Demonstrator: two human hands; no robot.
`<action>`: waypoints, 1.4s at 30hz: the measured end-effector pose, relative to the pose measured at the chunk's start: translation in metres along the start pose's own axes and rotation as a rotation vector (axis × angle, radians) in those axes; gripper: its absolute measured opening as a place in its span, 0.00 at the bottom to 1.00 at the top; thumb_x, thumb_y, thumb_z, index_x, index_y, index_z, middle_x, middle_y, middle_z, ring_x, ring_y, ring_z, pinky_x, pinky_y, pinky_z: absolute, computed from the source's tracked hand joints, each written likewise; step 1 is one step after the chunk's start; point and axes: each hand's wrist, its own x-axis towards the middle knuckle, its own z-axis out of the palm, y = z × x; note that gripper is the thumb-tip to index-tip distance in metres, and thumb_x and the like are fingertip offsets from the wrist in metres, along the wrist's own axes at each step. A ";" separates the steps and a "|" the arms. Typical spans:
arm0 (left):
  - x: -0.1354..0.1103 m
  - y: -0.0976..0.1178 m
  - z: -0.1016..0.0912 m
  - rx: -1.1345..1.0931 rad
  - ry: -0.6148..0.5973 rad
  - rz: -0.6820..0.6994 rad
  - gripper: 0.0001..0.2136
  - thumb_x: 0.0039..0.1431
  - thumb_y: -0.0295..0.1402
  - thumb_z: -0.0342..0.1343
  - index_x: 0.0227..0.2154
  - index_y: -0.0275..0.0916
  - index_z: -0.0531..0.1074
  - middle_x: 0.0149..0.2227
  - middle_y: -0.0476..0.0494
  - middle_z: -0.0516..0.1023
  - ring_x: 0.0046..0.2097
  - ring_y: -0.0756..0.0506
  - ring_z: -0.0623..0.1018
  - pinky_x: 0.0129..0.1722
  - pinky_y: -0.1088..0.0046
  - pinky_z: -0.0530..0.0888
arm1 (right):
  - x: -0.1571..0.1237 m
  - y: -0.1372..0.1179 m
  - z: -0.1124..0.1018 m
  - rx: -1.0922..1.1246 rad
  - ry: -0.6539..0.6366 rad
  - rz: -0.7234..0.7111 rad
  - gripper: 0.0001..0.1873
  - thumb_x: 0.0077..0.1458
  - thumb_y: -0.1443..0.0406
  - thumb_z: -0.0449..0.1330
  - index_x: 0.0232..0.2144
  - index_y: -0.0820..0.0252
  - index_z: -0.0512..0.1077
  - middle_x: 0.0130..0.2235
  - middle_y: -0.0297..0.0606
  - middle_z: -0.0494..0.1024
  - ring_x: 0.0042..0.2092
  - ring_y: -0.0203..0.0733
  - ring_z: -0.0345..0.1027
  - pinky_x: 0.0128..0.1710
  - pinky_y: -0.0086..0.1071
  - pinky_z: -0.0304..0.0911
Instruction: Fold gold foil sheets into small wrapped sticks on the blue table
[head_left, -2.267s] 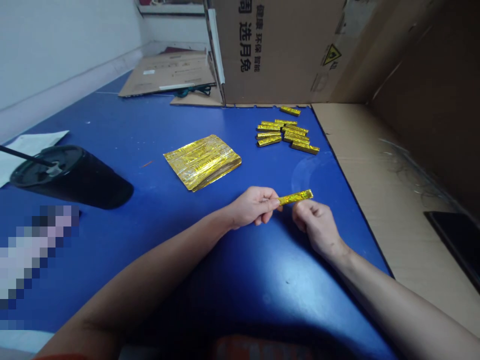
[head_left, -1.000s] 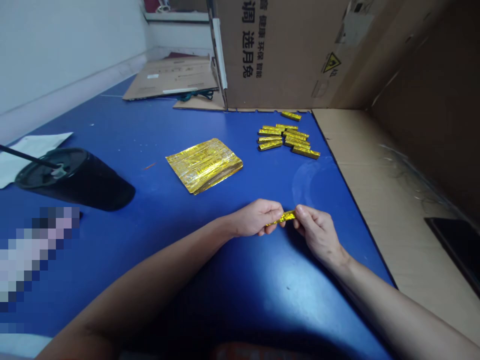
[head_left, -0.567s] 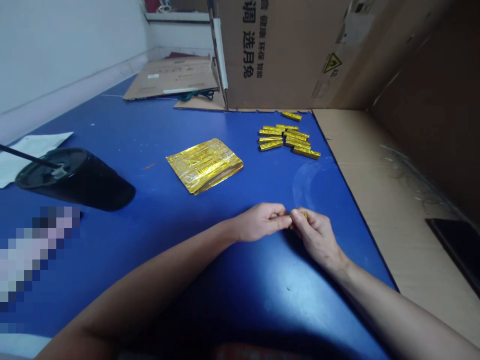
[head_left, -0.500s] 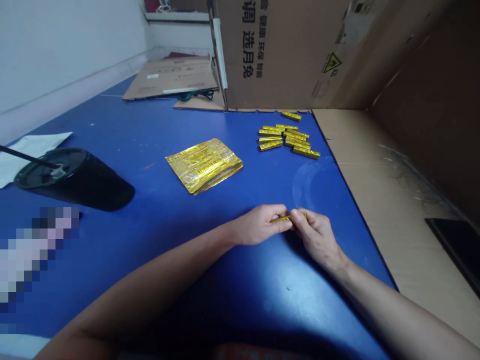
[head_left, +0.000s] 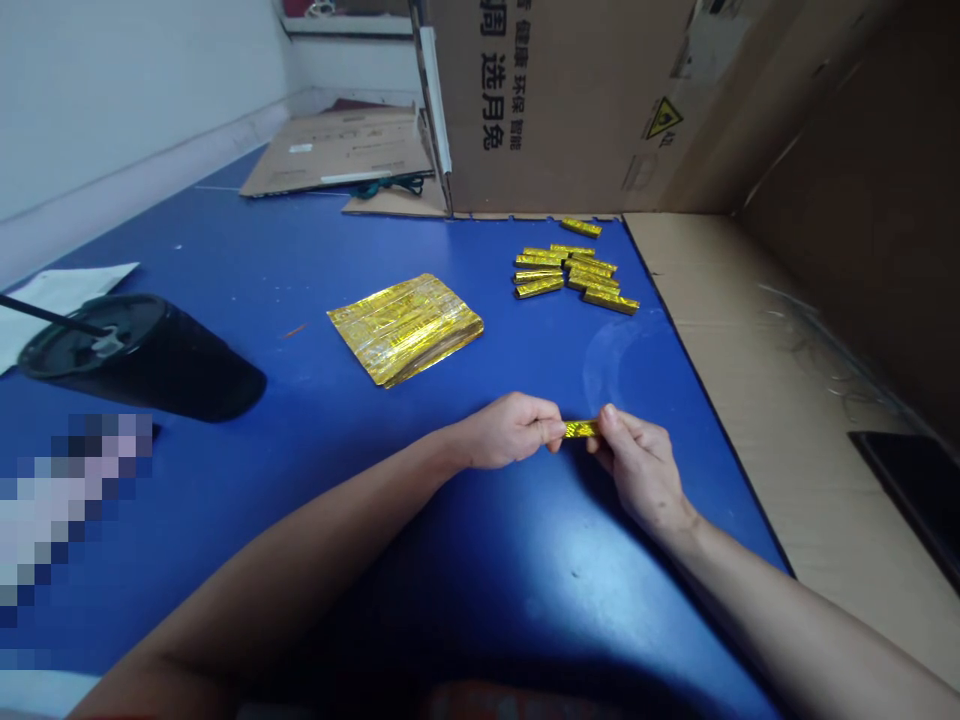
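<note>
A blue tabletop fills the lower middle of the view, and a short, flat gold foil strip sits above it, held between the person's two hands. Its long axis runs almost level across the view, with one end pointing to the left hand and the other to the right hand. The fingers of the left hand are curled closed, pinching the strip's left end against the thumb. The right thumb and forefinger are closed on its right end, leaving the middle of the strip showing in the narrow gap between the hands.

Ahead of the left hand, well apart from it, lies a flat, crinkled stack of gold foil sheets. Farther ahead and to the right, a loose pile of folded gold foil sticks lies near the table's far corner, with one stick set apart at the far edge. On the left stands a black tumbler with a black straw, beside a white paper sheet. A blurred patch hides the lower left. An upright cardboard carton panel with black print rises behind the table, and a tan cardboard sheet lies along its right edge, with a black slab resting on it.
</note>
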 end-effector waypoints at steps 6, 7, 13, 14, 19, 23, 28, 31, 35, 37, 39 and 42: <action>0.000 -0.002 -0.002 -0.027 0.019 0.006 0.12 0.58 0.35 0.42 0.24 0.35 0.64 0.14 0.56 0.58 0.17 0.56 0.58 0.17 0.83 0.57 | 0.000 -0.005 0.001 -0.076 -0.005 -0.022 0.26 0.52 0.48 0.49 0.14 0.60 0.63 0.13 0.27 0.53 0.16 0.30 0.44 0.15 0.27 0.40; 0.000 -0.002 -0.003 -0.031 0.016 0.004 0.12 0.58 0.35 0.42 0.24 0.35 0.64 0.14 0.56 0.58 0.16 0.56 0.58 0.17 0.83 0.57 | 0.000 -0.005 0.001 -0.072 -0.006 -0.017 0.26 0.51 0.48 0.49 0.14 0.60 0.63 0.13 0.27 0.53 0.16 0.30 0.44 0.15 0.27 0.40; 0.001 -0.005 -0.004 -0.275 0.036 -0.017 0.14 0.59 0.38 0.41 0.26 0.35 0.63 0.13 0.57 0.60 0.14 0.57 0.56 0.14 0.82 0.53 | 0.004 -0.001 -0.001 0.081 -0.005 0.003 0.25 0.54 0.48 0.45 0.20 0.60 0.66 0.14 0.28 0.58 0.16 0.31 0.48 0.15 0.27 0.45; 0.000 -0.005 -0.004 -0.319 0.037 -0.017 0.14 0.59 0.39 0.41 0.26 0.35 0.63 0.13 0.57 0.60 0.13 0.57 0.56 0.13 0.83 0.53 | 0.004 -0.001 -0.001 0.090 -0.019 -0.024 0.23 0.54 0.49 0.47 0.21 0.60 0.66 0.15 0.28 0.60 0.17 0.31 0.50 0.16 0.27 0.46; 0.001 -0.004 0.001 -0.340 -0.084 -0.045 0.15 0.59 0.41 0.41 0.27 0.34 0.63 0.14 0.55 0.62 0.14 0.57 0.60 0.13 0.83 0.56 | 0.005 -0.002 -0.002 0.023 -0.075 -0.084 0.17 0.53 0.56 0.53 0.19 0.60 0.65 0.18 0.29 0.63 0.19 0.30 0.52 0.19 0.27 0.49; 0.004 -0.004 0.006 -0.364 0.008 -0.014 0.12 0.51 0.38 0.54 0.33 0.35 0.61 0.21 0.53 0.68 0.20 0.54 0.68 0.18 0.81 0.65 | 0.006 -0.004 -0.001 0.054 -0.073 -0.027 0.17 0.53 0.56 0.53 0.19 0.60 0.65 0.16 0.28 0.62 0.18 0.29 0.51 0.17 0.27 0.47; 0.007 -0.005 0.006 -0.370 0.171 0.016 0.10 0.45 0.28 0.57 0.29 0.34 0.62 0.21 0.54 0.67 0.22 0.55 0.68 0.22 0.79 0.68 | 0.007 -0.004 -0.003 0.066 -0.079 0.007 0.16 0.52 0.56 0.54 0.21 0.60 0.66 0.16 0.28 0.62 0.17 0.30 0.51 0.16 0.26 0.46; 0.008 -0.007 0.003 -0.392 0.168 -0.009 0.08 0.47 0.29 0.56 0.30 0.33 0.63 0.20 0.53 0.68 0.22 0.54 0.69 0.22 0.78 0.68 | 0.008 0.000 -0.005 0.090 -0.064 0.008 0.15 0.52 0.56 0.55 0.21 0.60 0.66 0.16 0.27 0.63 0.17 0.29 0.52 0.16 0.26 0.47; 0.008 -0.009 0.000 -0.415 0.135 -0.027 0.08 0.49 0.32 0.55 0.28 0.32 0.65 0.21 0.50 0.70 0.23 0.54 0.71 0.23 0.77 0.68 | 0.009 0.003 -0.006 0.116 -0.032 0.014 0.16 0.51 0.57 0.57 0.18 0.60 0.64 0.16 0.28 0.64 0.17 0.28 0.53 0.17 0.25 0.47; 0.008 -0.009 -0.002 -0.428 0.115 -0.025 0.10 0.50 0.35 0.55 0.26 0.31 0.66 0.21 0.49 0.70 0.22 0.54 0.70 0.24 0.78 0.68 | 0.010 0.004 -0.006 0.118 -0.033 0.016 0.17 0.51 0.57 0.57 0.17 0.61 0.64 0.16 0.28 0.64 0.17 0.28 0.53 0.17 0.25 0.47; 0.008 -0.010 -0.003 -0.436 0.085 -0.017 0.11 0.50 0.37 0.55 0.25 0.32 0.66 0.22 0.48 0.71 0.22 0.55 0.70 0.23 0.78 0.67 | 0.010 0.004 -0.005 0.127 -0.037 0.016 0.17 0.52 0.58 0.56 0.17 0.61 0.64 0.16 0.28 0.64 0.17 0.27 0.54 0.17 0.25 0.48; 0.007 -0.010 -0.005 -0.437 0.038 -0.014 0.12 0.51 0.38 0.55 0.25 0.32 0.66 0.22 0.47 0.71 0.22 0.54 0.70 0.22 0.78 0.67 | 0.010 0.005 -0.004 0.172 -0.023 0.011 0.12 0.52 0.59 0.57 0.23 0.60 0.67 0.18 0.28 0.67 0.17 0.27 0.55 0.16 0.24 0.50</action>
